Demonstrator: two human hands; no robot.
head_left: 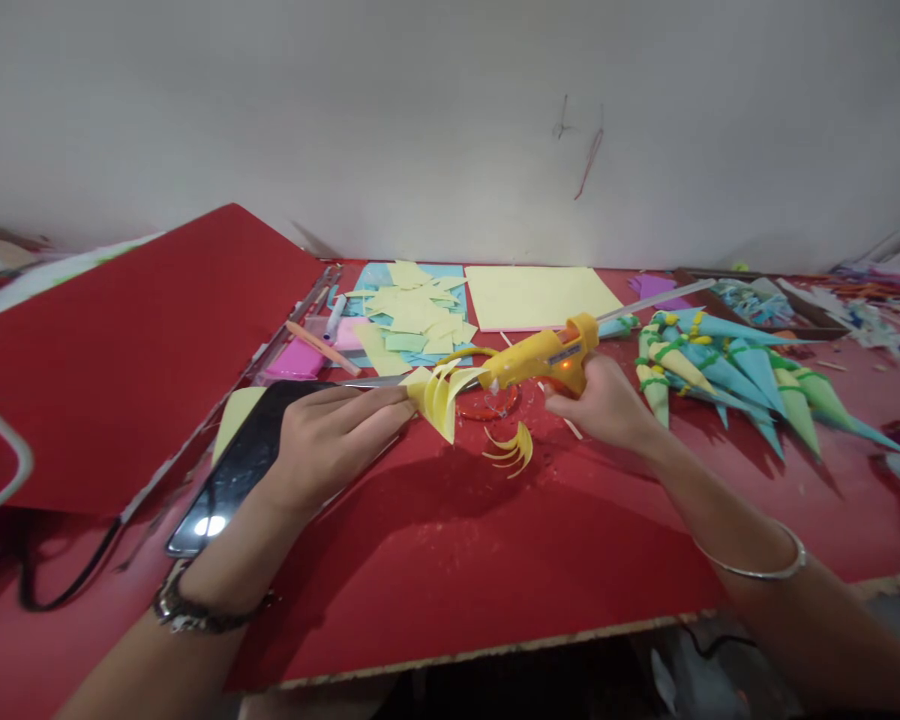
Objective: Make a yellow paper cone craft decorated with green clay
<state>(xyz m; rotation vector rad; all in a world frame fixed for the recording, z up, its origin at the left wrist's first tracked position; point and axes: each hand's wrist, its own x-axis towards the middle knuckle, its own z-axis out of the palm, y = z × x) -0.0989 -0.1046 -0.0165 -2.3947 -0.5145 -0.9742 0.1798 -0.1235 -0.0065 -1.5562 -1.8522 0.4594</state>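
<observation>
My right hand (606,405) is wrapped round the handle of a yellow hot glue gun (532,358). A clear glue stick (675,295) juts from its back end, and a small orange light glows on its side. The nozzle end is at a yellow paper piece (441,402) with curled, cut strips; I cannot tell whether they touch. Closed fingers of my left hand (337,440) hold that paper by its left side. Below the glue gun, a second curled yellow paper piece (516,448) lies on the red tabletop (450,580).
Yellow and blue paper scraps (420,310) lie behind my hands, beside a yellow sheet stack (540,295). Several blue and yellow paper cones (720,370) are piled at right, near a brown tray (817,318). A black phone (232,480) is under my left forearm; a red board (142,360) leans at left.
</observation>
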